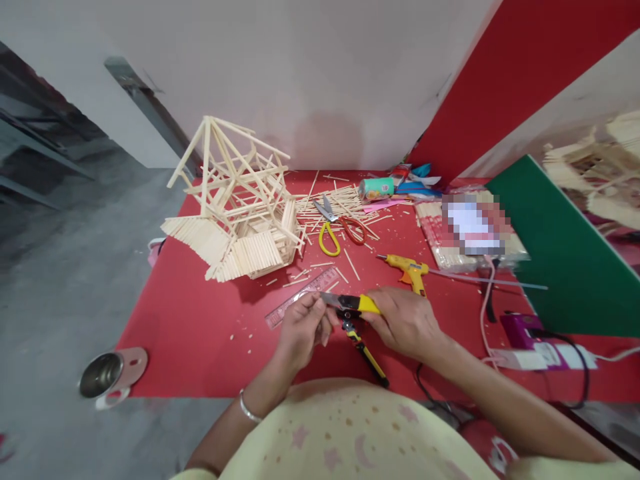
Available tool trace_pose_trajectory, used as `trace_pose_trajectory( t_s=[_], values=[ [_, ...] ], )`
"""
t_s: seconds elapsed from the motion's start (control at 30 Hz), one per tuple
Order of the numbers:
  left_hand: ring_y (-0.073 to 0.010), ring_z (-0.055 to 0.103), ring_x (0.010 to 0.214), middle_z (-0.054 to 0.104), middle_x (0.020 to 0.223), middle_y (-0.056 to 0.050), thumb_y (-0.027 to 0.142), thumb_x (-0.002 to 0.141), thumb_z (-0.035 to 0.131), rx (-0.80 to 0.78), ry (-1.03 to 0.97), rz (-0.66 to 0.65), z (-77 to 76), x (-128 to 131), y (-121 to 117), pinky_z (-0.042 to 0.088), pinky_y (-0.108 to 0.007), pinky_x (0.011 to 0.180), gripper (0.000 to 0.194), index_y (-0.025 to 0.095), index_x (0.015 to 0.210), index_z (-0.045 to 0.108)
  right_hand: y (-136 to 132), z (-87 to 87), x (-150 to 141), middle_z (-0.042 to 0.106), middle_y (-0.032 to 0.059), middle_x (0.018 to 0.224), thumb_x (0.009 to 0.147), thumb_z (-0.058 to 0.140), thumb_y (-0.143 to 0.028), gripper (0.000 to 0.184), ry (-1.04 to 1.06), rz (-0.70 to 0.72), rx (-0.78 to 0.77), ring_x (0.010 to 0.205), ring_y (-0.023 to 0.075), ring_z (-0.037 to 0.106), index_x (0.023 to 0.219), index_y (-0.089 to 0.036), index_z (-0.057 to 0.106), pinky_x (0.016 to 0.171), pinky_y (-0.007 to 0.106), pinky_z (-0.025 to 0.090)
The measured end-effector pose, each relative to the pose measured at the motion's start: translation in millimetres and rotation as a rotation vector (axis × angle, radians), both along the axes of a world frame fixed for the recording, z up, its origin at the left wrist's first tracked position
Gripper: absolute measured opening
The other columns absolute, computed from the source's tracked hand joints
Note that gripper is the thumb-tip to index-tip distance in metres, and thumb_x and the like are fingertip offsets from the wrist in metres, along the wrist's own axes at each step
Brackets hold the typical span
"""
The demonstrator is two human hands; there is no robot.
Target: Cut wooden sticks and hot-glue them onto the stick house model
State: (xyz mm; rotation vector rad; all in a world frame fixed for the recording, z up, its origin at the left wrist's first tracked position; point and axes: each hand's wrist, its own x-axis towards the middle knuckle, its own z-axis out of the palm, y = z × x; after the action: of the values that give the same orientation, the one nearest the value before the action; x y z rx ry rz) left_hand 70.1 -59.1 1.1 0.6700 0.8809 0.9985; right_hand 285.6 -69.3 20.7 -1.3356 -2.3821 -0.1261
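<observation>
My right hand [407, 323] is wrapped round the yellow end of a yellow-and-black cutter [350, 302] with a grey metal blade. The blade points left to my left hand [305, 327], whose fingers are pinched at its tip; what they hold is too small to make out. Below the cutter a black-and-yellow handle [367, 357] slants down toward my body; whether it joins the cutter I cannot tell. A clear ruler [300, 298] lies just behind my left hand. The wooden stick model [240, 193], with an open roof frame and slatted panels, stands at the back left.
Scissors [329, 240] lie among loose sticks [345, 200], with a green can [377, 189] behind. A yellow glue gun [407, 268] rests beyond my right hand. Packed sticks [433, 233], a green board [575, 267] and cables [487, 300] are at right. A mug [133, 367] stands at the front left corner.
</observation>
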Motion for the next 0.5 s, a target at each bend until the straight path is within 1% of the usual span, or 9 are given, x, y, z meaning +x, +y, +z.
trace_pose_trajectory(
  t_s=[0.17, 0.5],
  values=[
    [-0.0042, 0.044, 0.035, 0.067, 0.064, -0.001, 0.046, 0.089, 0.068, 0.032, 0.002, -0.004, -1.9, -1.1, -1.8, 0.027, -0.019, 0.038, 0.035, 0.014, 0.082, 0.060, 0.1, -3.9, 0.9, 0.069, 0.0087, 0.082, 0.104, 0.043, -0.044, 0.035, 0.038, 0.002, -0.017, 0.070, 0.0191, 0.059, 0.102, -0.013, 0.062, 0.065, 0.030, 0.035],
    [-0.0038, 0.042, 0.035, 0.065, 0.063, 0.000, 0.044, 0.091, 0.067, 0.039, 0.012, 0.002, -1.4, 2.1, -2.5, 0.027, -0.018, 0.038, 0.032, 0.014, 0.083, 0.061, -2.3, -6.5, -1.4, 0.068, 0.0082, 0.082, 0.104, 0.044, -0.043, 0.034, 0.059, 0.002, -0.051, 0.069, 0.0193, 0.058, 0.103, -0.014, 0.061, 0.064, 0.031, 0.035]
  ],
)
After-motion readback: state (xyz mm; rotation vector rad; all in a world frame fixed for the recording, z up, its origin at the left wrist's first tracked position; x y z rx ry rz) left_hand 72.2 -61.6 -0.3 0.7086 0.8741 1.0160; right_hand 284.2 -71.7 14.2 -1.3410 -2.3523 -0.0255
